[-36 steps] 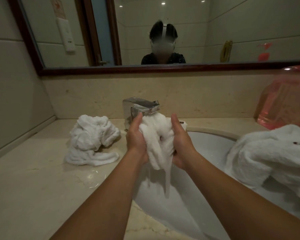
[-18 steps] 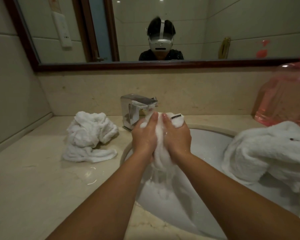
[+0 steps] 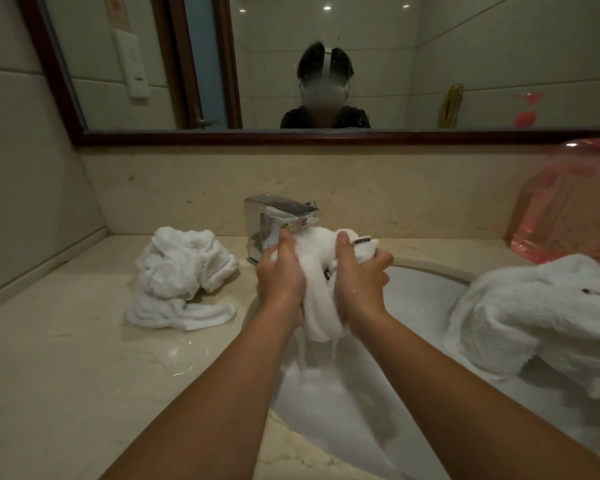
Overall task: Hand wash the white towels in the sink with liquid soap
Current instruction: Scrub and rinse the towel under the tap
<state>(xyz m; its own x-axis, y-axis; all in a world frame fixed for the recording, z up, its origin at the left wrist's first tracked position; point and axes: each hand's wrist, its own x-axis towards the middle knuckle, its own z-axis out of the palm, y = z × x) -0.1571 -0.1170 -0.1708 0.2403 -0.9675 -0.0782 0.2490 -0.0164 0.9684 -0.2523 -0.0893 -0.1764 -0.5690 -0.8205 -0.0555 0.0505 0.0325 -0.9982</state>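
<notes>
Forearms reach in over sink (image 3: 420, 299), wrists angled inward. Left hand (image 3: 281, 278) and right hand (image 3: 357, 282) both clenched round wet white towel (image 3: 321, 317), bunched between palms above basin, likely so squeezed water runs into bowl, not onto table (image 3: 66, 358). Thumbs uppermost, just below faucet (image 3: 278, 213). Second towel (image 3: 181, 271) heaped on table at left; third towel (image 3: 534, 313) draped over sink's right rim, apparently awaiting turn. Pink soap bottle (image 3: 568, 216) behind, by wall.

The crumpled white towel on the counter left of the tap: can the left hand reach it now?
Probably yes: only bare beige counter separates the crumpled white towel from the left hand, which must first release the wet white towel held over the sink.
</notes>
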